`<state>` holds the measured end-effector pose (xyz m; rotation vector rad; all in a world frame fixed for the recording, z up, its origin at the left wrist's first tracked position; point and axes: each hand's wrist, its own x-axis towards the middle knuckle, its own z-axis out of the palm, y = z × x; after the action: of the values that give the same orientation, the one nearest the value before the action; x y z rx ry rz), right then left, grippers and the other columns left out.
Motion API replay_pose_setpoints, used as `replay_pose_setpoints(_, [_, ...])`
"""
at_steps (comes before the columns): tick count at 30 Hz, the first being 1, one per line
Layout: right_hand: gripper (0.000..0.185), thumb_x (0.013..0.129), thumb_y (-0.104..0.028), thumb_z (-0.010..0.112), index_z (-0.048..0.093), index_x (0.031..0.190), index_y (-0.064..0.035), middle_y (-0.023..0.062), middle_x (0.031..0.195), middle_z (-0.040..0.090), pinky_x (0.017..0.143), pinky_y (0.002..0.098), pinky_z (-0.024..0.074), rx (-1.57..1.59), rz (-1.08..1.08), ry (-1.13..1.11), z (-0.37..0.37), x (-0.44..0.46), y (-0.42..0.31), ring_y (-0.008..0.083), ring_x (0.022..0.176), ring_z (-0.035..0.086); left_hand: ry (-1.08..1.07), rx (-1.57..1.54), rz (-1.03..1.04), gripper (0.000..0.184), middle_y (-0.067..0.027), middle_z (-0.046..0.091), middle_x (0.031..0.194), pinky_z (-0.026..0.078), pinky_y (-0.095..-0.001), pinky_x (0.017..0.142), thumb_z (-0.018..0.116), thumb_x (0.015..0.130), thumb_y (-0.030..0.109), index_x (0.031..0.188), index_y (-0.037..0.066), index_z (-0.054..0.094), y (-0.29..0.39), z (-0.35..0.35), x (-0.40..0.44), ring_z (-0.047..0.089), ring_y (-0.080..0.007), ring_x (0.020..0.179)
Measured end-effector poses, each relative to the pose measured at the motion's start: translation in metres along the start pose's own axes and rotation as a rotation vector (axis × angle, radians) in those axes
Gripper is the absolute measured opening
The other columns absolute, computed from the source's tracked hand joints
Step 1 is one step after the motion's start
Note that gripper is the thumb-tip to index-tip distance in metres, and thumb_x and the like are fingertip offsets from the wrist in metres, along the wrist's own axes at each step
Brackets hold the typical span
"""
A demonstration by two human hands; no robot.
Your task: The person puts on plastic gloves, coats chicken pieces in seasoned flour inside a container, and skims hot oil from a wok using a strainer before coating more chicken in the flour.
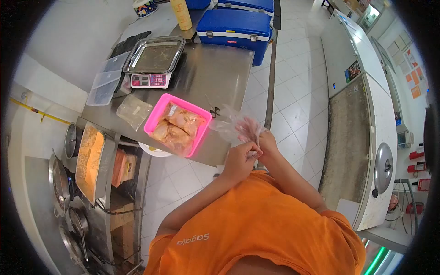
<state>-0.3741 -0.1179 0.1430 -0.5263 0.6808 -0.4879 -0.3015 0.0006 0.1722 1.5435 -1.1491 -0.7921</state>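
My right hand (250, 130) is inside a loose, clear plastic glove (224, 129), its fingers stretched out and showing through the film. At the right wrist, my left hand (239, 161) pinches the glove's gathered edge. To the left of both hands, a bright pink tray (205, 120) stands on the steel table, with raw marinated chicken pieces (176, 128) in clear plastic bags in it. A pair of scissors with black handles (215, 112) lies between the tray and the gloved hand.
The steel table (220, 64) holds a digital scale (150, 80) with a metal pan, clear plastic lids (107, 78) and a flat plastic bag (134, 111). Blue coolers (233, 28) stand at its far end. A metal tray of orange powder (91, 156) is at left, a chest freezer (350, 137) at right.
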Motion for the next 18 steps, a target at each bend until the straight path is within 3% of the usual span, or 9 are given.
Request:
replay_pose_setpoints(2, [0.040,0.104,-0.011,0.055,0.054,0.142,0.0016,0.0205,0.135,0.064,0.096,0.0355,0.0559,-0.056,0.015,0.099,0.000,-0.001,-0.006,0.0309,0.114,0.067,-0.043,0.110,-0.058,0.010,-0.0163,0.073,0.093,0.055,-0.0350,0.073,0.067,0.095,0.009,0.097,-0.001,0.065,0.000,0.001,0.002,0.072,-0.0251,0.083])
replay_pose_setpoints(5, [0.032,0.100,-0.010,0.059,0.063,0.128,0.0062,0.0171,0.119,0.072,0.089,0.0325,0.0564,-0.551,-0.147,-0.053,-0.030,0.011,0.012,0.0283,0.100,0.071,0.090,0.124,-0.041,0.015,-0.0182,0.073,0.095,0.056,-0.0371,0.073,0.065,0.096,0.012,0.100,-0.001,0.062,-0.018,0.005,0.003,0.072,-0.0284,0.082])
replay_pose_setpoints(8, [0.028,0.098,-0.010,0.062,0.067,0.118,0.0085,0.0145,0.111,0.074,0.085,0.0305,0.0555,-1.394,-0.080,-0.139,-0.024,-0.007,0.013,0.0256,0.094,0.071,0.200,-0.014,-0.254,0.015,-0.0200,0.071,0.093,0.056,-0.0399,0.075,0.061,0.096,0.013,0.101,0.000,0.061,-0.033,0.002,0.010,0.071,-0.0364,0.085])
replay_pose_setpoints(11, [0.024,0.097,-0.010,0.064,0.069,0.113,0.0065,0.0135,0.111,0.074,0.085,0.0313,0.0552,-0.618,-0.006,0.015,-0.016,-0.021,0.014,0.0259,0.092,0.071,0.245,0.187,-0.079,0.012,-0.0216,0.070,0.091,0.055,-0.0439,0.075,0.061,0.095,0.013,0.100,0.001,0.060,-0.020,0.001,0.002,0.069,-0.0428,0.086])
replay_pose_setpoints(12, [0.022,0.095,-0.013,0.067,0.072,0.110,0.0031,0.0110,0.109,0.074,0.084,0.0328,0.0545,0.001,0.053,0.004,-0.070,0.017,0.038,0.0256,0.091,0.071,0.230,0.186,0.039,0.010,-0.0222,0.069,0.091,0.053,-0.0486,0.074,0.060,0.093,0.010,0.099,0.002,0.058,-0.027,0.004,0.000,0.067,-0.0459,0.088])
replay_pose_setpoints(14, [0.022,0.095,-0.013,0.066,0.072,0.107,0.0032,0.0129,0.106,0.075,0.083,0.0347,0.0537,-0.600,-0.232,-0.031,-0.079,0.016,0.046,0.0278,0.089,0.071,0.153,0.298,-0.038,0.011,-0.0226,0.069,0.091,0.051,-0.0514,0.074,0.060,0.092,0.009,0.099,0.002,0.057,-0.025,0.005,-0.005,0.066,-0.0461,0.088])
replay_pose_setpoints(16, [0.021,0.094,-0.013,0.064,0.071,0.105,0.0042,0.0155,0.102,0.075,0.082,0.0362,0.0529,-1.044,-0.356,-0.106,-0.080,0.009,0.053,0.0300,0.089,0.071,0.140,0.347,-0.065,0.012,-0.0229,0.069,0.091,0.050,-0.0531,0.073,0.060,0.091,0.008,0.100,0.002,0.055,-0.027,0.006,-0.003,0.066,-0.0461,0.088])
replay_pose_setpoints(18, [0.021,0.094,-0.010,0.062,0.070,0.103,0.0063,0.0188,0.097,0.075,0.080,0.0373,0.0519,-1.344,-0.298,-0.208,-0.075,-0.004,0.059,0.0323,0.090,0.071,0.194,0.332,-0.045,0.013,-0.0231,0.069,0.091,0.050,-0.0538,0.073,0.059,0.091,0.007,0.102,0.002,0.055,-0.032,0.007,0.000,0.066,-0.0461,0.089])
